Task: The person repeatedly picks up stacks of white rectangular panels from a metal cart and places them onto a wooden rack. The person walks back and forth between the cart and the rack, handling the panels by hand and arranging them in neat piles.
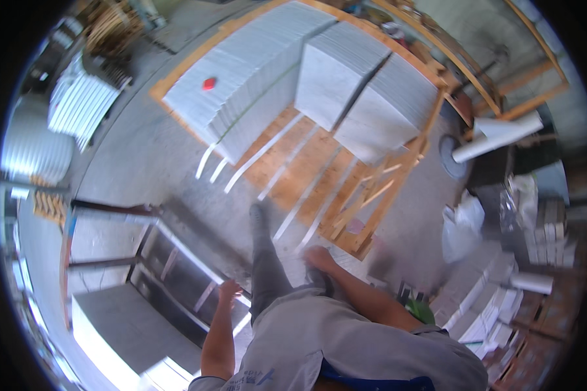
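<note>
Metal frame | L hand touching, open | R hand empty

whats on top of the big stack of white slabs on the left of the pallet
A small red object lies on the stack of white slabs; its kind is too small to tell. The slabs hide the wooden pallet beneath.

I observe both forearms bare, extended forward and downward. My left hand hangs with fingers loosely spread, holding nothing. My right hand is blurred; its grip cannot be determined.
</note>
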`<act>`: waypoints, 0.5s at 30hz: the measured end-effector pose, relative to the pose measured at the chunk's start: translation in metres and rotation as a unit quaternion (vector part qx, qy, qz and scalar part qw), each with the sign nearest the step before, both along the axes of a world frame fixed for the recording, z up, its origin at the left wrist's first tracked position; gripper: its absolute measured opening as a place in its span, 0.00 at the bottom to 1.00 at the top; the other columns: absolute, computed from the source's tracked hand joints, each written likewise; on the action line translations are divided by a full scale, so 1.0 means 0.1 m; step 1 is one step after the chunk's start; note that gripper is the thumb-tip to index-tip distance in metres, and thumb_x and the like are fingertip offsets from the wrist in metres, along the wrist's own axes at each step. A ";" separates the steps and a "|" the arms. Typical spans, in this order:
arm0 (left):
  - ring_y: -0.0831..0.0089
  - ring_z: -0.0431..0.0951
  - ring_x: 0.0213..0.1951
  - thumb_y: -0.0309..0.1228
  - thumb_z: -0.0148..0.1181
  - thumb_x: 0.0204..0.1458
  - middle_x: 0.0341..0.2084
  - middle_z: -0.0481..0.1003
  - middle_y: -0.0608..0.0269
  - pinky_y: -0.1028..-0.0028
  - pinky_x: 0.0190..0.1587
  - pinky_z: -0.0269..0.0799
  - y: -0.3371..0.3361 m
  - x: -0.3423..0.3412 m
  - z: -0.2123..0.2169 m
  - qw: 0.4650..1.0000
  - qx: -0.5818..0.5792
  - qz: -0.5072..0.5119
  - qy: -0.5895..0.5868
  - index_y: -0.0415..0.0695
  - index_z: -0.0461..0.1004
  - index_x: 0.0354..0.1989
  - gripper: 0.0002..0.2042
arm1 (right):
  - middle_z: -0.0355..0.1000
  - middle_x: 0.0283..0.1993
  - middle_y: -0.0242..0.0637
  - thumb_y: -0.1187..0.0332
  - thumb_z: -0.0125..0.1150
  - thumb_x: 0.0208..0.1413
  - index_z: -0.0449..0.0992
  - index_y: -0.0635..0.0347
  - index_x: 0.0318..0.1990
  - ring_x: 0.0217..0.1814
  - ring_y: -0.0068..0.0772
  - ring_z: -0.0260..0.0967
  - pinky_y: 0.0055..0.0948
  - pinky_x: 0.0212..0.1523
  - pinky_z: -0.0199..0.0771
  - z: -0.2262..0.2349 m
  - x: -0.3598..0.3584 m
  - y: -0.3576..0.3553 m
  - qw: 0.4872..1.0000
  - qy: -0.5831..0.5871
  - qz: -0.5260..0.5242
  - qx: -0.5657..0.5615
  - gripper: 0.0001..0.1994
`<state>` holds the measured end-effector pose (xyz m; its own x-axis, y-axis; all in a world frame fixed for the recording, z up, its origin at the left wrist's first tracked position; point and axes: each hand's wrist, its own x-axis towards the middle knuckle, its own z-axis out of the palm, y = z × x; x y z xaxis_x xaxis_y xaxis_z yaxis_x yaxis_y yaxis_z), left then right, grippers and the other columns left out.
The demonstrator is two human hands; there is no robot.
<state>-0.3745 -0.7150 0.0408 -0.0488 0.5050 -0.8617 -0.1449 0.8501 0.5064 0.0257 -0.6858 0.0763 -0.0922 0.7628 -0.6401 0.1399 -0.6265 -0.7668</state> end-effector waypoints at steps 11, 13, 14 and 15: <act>0.69 0.76 0.29 0.31 0.44 0.53 0.31 0.73 0.59 0.71 0.22 0.71 -2.99 0.34 0.32 0.990 -0.071 0.017 0.122 0.44 0.68 0.38 0.08 | 0.68 0.32 0.51 0.64 0.36 0.53 0.67 0.62 0.33 0.29 0.53 0.69 0.43 0.24 0.70 -0.70 0.99 -1.25 0.972 -0.003 0.114 -0.206 0.13; 0.68 0.77 0.30 0.31 0.42 0.54 0.32 0.73 0.58 0.71 0.22 0.71 -3.26 0.33 0.38 0.986 -0.073 0.068 0.135 0.43 0.68 0.38 0.09 | 0.68 0.29 0.52 0.66 0.38 0.53 0.67 0.63 0.32 0.25 0.54 0.68 0.43 0.21 0.68 -0.71 1.02 -1.24 0.965 -0.046 0.077 -0.245 0.11; 0.68 0.77 0.30 0.31 0.44 0.53 0.32 0.73 0.57 0.72 0.22 0.71 -3.40 0.29 0.42 0.988 -0.030 -0.004 0.151 0.42 0.68 0.38 0.09 | 0.68 0.29 0.52 0.66 0.38 0.54 0.67 0.63 0.32 0.25 0.54 0.68 0.43 0.21 0.68 -0.72 1.01 -1.23 0.962 -0.036 0.081 -0.259 0.11; 0.67 0.77 0.29 0.33 0.45 0.52 0.32 0.73 0.55 0.71 0.23 0.72 -3.53 0.26 0.45 0.988 -0.012 0.049 0.143 0.40 0.69 0.38 0.11 | 0.68 0.29 0.51 0.66 0.37 0.54 0.67 0.63 0.32 0.25 0.53 0.68 0.43 0.21 0.67 -0.74 1.01 -1.23 0.960 -0.066 0.098 -0.254 0.12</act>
<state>-0.3481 -1.0685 0.0861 -0.3401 0.4648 -0.8175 -0.0805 0.8517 0.5178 0.1265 -0.8085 0.0024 -0.0947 0.3247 -0.9411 0.3677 -0.8671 -0.3362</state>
